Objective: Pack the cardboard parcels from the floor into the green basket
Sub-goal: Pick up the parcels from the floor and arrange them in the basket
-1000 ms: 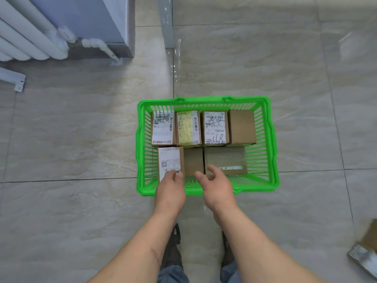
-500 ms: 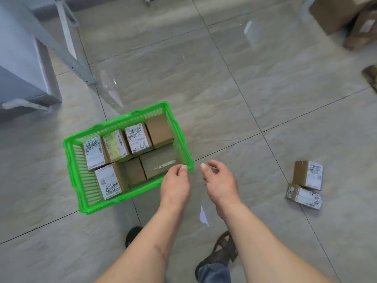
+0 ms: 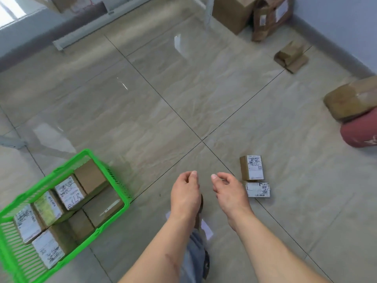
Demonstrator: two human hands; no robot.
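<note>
The green basket [image 3: 119,185] sits on the floor at the lower left, holding several small cardboard parcels with white labels. Two labelled parcels lie on the tiles to the right: one standing [image 3: 252,167] and one flat [image 3: 258,189] just in front of it. My left hand [image 3: 185,193] and my right hand [image 3: 228,190] hover side by side over the floor between basket and parcels, fingers loosely curled, holding nothing. My right hand is close to the flat parcel, just left of it.
Large cardboard boxes [image 3: 232,13] and a torn parcel [image 3: 271,17] stand at the back right by the wall. A small brown parcel [image 3: 290,56], a taped brown bundle [image 3: 350,99] and a red object [image 3: 360,132] lie along the right. My leg and shoe [image 3: 195,250] are below.
The view has swung right, away from the basket. Both hands left the basket and moved right over the floor toward the two loose parcels.
</note>
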